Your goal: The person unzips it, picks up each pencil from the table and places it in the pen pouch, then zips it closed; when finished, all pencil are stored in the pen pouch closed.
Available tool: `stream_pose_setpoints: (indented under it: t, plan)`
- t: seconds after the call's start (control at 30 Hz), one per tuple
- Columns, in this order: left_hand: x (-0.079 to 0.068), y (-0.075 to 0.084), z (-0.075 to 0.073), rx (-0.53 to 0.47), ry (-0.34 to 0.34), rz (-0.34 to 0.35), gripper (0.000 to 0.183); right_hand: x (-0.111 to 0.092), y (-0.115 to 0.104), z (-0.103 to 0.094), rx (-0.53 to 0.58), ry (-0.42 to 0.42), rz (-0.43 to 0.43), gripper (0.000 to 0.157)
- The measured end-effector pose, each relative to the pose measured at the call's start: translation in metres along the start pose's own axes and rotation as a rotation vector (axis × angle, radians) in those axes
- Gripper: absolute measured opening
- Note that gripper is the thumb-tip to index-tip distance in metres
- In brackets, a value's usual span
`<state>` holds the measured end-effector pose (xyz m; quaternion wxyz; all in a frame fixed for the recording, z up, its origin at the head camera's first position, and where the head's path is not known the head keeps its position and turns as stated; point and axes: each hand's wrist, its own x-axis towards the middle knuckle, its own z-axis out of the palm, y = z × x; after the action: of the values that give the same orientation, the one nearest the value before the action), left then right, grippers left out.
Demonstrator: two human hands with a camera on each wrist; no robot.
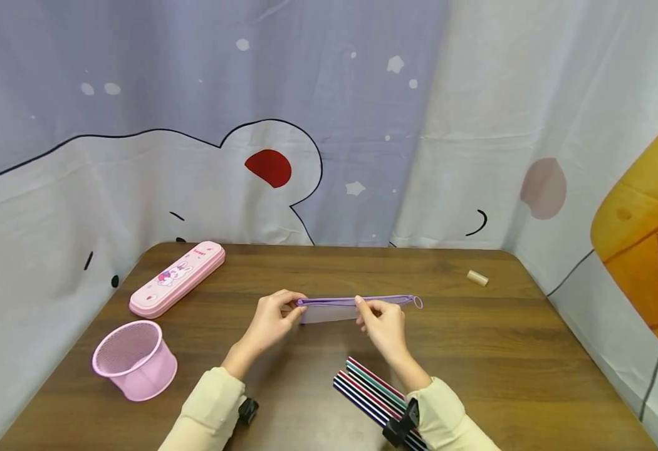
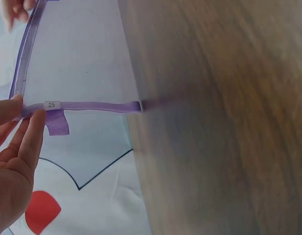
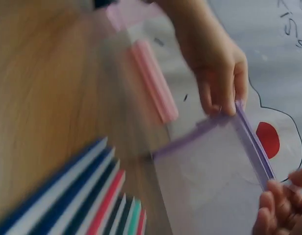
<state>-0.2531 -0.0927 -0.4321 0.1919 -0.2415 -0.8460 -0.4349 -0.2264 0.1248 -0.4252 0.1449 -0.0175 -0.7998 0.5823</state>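
Observation:
A see-through zip pouch [image 1: 329, 313] with purple edging stands upright on its lower edge or just above the table. At its top left corner my left hand [image 1: 272, 321] pinches the purple edge between thumb and fingers. My right hand [image 1: 384, 327] pinches the zipped top edge farther right. Beyond it, a purple pull ring [image 1: 418, 302] sticks out at the right end. In the left wrist view a small white tag [image 2: 52, 105] reading 25 and a purple ribbon loop [image 2: 58, 123] show beside the left fingers. The pouch [image 3: 205, 166] looks flat in the right wrist view.
Several striped pencils [image 1: 371, 391] lie partly under my right forearm. At the left stand a pink mesh cup [image 1: 148, 373] and, behind it, a pink pencil case [image 1: 178, 279] with a rabbit print. A small pale cylinder [image 1: 477, 277] lies at the back right of the wooden table [image 1: 504, 351].

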Motion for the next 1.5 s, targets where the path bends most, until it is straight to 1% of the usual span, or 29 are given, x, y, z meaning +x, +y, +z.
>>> stream_pose_setpoints:
  t: [0.07,0.13,0.2,0.27,0.33,0.43,0.53,0.6,0.67,0.7,0.83,0.9,0.93,1.0,1.07,1.13,1.2,1.33,1.43,1.5]
  plan:
    - [-0.001,0.001,0.002,-0.013,-0.008,0.006,0.011,0.000,0.000,0.003,0.093,-0.043,0.181,0.035]
    - [-0.001,0.002,0.004,-0.024,-0.014,0.003,0.011,0.000,0.002,0.002,0.198,-0.062,0.339,0.034]
    - [-0.003,0.001,0.004,-0.026,-0.020,0.002,0.011,0.000,0.004,0.001,0.263,-0.075,0.432,0.030]
    - [-0.003,0.000,0.004,-0.024,-0.029,0.001,0.011,0.000,0.007,-0.002,0.291,-0.085,0.466,0.026]
    - [-0.004,0.000,0.003,-0.025,-0.050,-0.001,0.010,0.000,0.010,-0.003,0.299,-0.092,0.461,0.023]
    - [-0.003,0.001,0.001,-0.014,-0.119,0.014,0.015,0.001,0.012,-0.003,0.300,-0.097,0.441,0.019]
    - [0.000,0.006,0.001,0.066,-0.181,0.054,0.025,0.001,0.013,-0.003,0.280,-0.091,0.425,0.017]
    - [0.005,0.012,0.003,0.143,-0.202,0.092,0.027,0.000,0.013,-0.002,0.261,-0.093,0.417,0.019]
    - [0.011,0.020,0.008,0.207,-0.215,0.123,0.026,-0.001,0.012,-0.001,0.246,-0.100,0.408,0.021]
    - [0.015,0.024,0.010,0.219,-0.229,0.133,0.024,-0.001,0.012,-0.001,0.243,-0.107,0.405,0.022]
    - [0.029,0.037,0.020,0.248,-0.329,0.170,0.015,-0.003,0.010,0.001,0.240,-0.144,0.377,0.022]
    - [0.035,0.042,0.022,0.275,-0.368,0.181,0.010,-0.003,0.009,0.001,0.236,-0.166,0.358,0.021]
    - [0.039,0.044,0.021,0.283,-0.370,0.179,0.009,-0.003,0.008,0.001,0.227,-0.175,0.347,0.020]
    - [0.045,0.046,0.019,0.292,-0.335,0.147,0.007,-0.004,0.008,-0.001,0.200,-0.191,0.329,0.018]
    - [0.050,0.045,0.014,0.277,-0.282,0.079,0.006,-0.005,0.010,-0.005,0.162,-0.209,0.316,0.018]
    - [0.054,0.042,0.007,0.241,-0.223,0.009,0.006,-0.006,0.013,-0.010,0.118,-0.233,0.317,0.018]
    - [0.056,0.037,0.002,0.220,-0.187,-0.046,0.007,-0.006,0.017,-0.014,0.070,-0.260,0.323,0.018]
    - [0.056,0.029,-0.006,0.193,-0.153,-0.108,0.006,-0.007,0.025,-0.021,-0.008,-0.305,0.334,0.018]
    - [0.054,0.027,-0.006,0.175,-0.145,-0.144,0.006,-0.008,0.028,-0.023,-0.041,-0.319,0.336,0.018]
    - [0.054,0.028,-0.005,0.169,-0.144,-0.154,0.006,-0.008,0.029,-0.023,-0.056,-0.324,0.335,0.019]
